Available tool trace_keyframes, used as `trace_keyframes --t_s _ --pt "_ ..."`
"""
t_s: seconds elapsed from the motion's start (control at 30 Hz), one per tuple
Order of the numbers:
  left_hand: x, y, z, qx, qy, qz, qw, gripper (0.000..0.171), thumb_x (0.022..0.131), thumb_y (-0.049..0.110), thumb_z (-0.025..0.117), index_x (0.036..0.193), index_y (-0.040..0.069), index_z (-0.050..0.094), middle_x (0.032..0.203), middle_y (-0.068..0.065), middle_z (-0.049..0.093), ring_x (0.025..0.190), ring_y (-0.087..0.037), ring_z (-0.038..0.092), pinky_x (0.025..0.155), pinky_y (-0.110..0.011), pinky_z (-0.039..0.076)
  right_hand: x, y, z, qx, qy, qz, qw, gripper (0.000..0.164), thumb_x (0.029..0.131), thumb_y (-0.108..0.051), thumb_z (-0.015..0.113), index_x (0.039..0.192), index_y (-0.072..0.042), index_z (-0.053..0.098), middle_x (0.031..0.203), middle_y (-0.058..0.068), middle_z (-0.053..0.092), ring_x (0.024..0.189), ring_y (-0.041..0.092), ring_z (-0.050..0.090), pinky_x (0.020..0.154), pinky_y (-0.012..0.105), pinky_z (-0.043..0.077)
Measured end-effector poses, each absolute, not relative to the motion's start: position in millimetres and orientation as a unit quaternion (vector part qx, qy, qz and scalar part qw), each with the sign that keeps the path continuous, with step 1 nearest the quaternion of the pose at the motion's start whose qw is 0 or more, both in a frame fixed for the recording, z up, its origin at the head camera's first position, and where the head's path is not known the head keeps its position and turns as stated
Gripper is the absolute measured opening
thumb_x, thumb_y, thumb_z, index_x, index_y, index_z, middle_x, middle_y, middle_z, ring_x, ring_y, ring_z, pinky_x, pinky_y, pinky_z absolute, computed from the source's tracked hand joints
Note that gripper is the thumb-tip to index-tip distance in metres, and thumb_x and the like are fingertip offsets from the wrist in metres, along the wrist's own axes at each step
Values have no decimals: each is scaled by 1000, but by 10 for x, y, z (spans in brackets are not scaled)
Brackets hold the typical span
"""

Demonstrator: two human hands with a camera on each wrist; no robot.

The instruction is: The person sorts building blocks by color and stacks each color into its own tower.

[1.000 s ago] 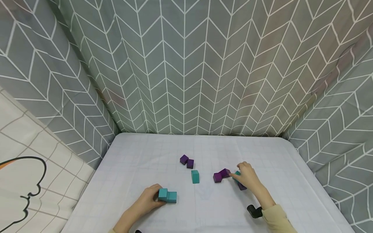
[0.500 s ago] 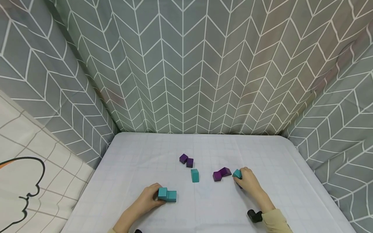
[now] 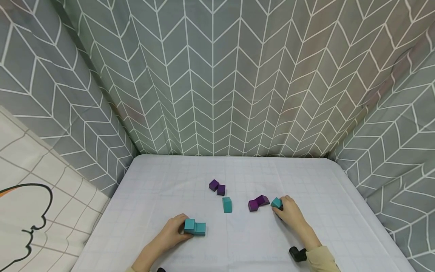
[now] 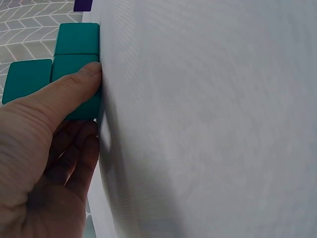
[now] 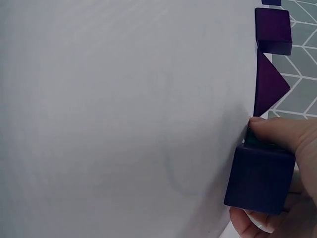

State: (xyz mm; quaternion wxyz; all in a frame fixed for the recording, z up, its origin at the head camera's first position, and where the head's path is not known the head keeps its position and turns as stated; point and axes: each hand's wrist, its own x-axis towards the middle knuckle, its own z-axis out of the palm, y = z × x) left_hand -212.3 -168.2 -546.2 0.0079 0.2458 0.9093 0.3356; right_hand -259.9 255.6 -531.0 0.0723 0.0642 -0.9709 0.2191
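Observation:
My left hand [image 3: 175, 231] grips a low stack of teal blocks [image 3: 189, 225] at the near left; one block sits on top and another lies beside the base. In the left wrist view my thumb presses the base block [image 4: 84, 106], fingers curled below. On the right, my right hand [image 3: 291, 211] pinches a teal triangular block [image 3: 276, 203]. The right wrist view shows a dark purple cube [image 5: 260, 178] against it, my thumb on the teal block and my fingers behind the cube. Just left are a purple triangular block [image 3: 262, 200] and purple cube [image 3: 253, 205].
A lone teal block [image 3: 227, 205] stands mid-table, with two dark purple cubes [image 3: 217, 187] just behind it. The table [image 3: 163, 177] has a white cloth, and patterned curtains [image 3: 214, 94] rise along its back. A black object [image 3: 298, 254] sits by the right sleeve.
My right hand, fingers spread over the teal triangular block a second ago, has closed on it and now hides most of the dark purple cube. The left hand stays put.

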Motion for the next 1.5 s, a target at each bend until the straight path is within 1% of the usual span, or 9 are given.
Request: trace_keyframes --t_s 0.33,0.47,0.67,0.73,0.9,1.13,1.3,1.5 --pt "-2123 -1685 -5466 249 907 340 6 32 65 21 78 89 20 55 91 13 56 89 -8 55 81 -30 47 -2644 2542 -5274 71 -970 223 63 26 74 -15 69 82 6 55 72 5 46 64 15 40 54 26 37" --pt "-2124 -1684 -5464 249 907 341 4 32 66 22 77 89 21 55 91 14 55 88 -6 55 80 -29 48 -2680 2517 -5208 82 -966 231 75 29 73 -13 70 85 9 56 74 7 48 65 16 43 55 27 41" --pt "-2117 -1676 -5459 242 904 353 6 30 67 23 76 88 23 55 90 17 54 88 -5 55 82 -29 47 -2776 2395 -5054 101 -964 226 99 31 73 -15 70 87 8 57 79 9 53 73 20 51 63 34 46" --pt "-2114 -1677 -5458 244 903 354 5 30 67 23 76 89 23 55 90 17 54 89 -5 55 82 -29 47 -2794 2318 -4995 111 -962 227 99 31 73 -16 70 88 8 57 80 9 54 73 21 52 63 34 46" --pt "-2115 -1680 -5462 242 903 355 11 30 67 22 76 89 22 55 90 16 54 89 -5 54 82 -29 47 -2805 2057 -4846 137 -955 243 98 29 73 -16 70 87 6 57 78 6 52 72 21 51 60 30 45" --pt "-2127 -1685 -5481 248 903 352 4 30 67 21 77 87 21 55 90 15 55 88 -5 54 81 -28 47 -2781 1644 -4735 184 -947 249 86 27 73 -17 72 86 1 57 79 0 50 76 16 49 65 27 47" --pt "-2118 -1690 -5486 248 903 351 4 30 67 21 77 87 21 55 89 15 54 87 -5 54 80 -28 48 -2687 1356 -4740 246 -937 234 86 28 73 -20 72 88 0 58 80 -1 50 78 13 48 67 25 48" --pt "-2123 -1683 -5474 247 904 349 2 30 66 20 77 87 20 55 90 14 55 87 -6 55 80 -28 48 -2551 1082 -4736 318 -922 207 79 31 75 -23 70 91 0 57 81 0 49 74 10 44 61 20 44"
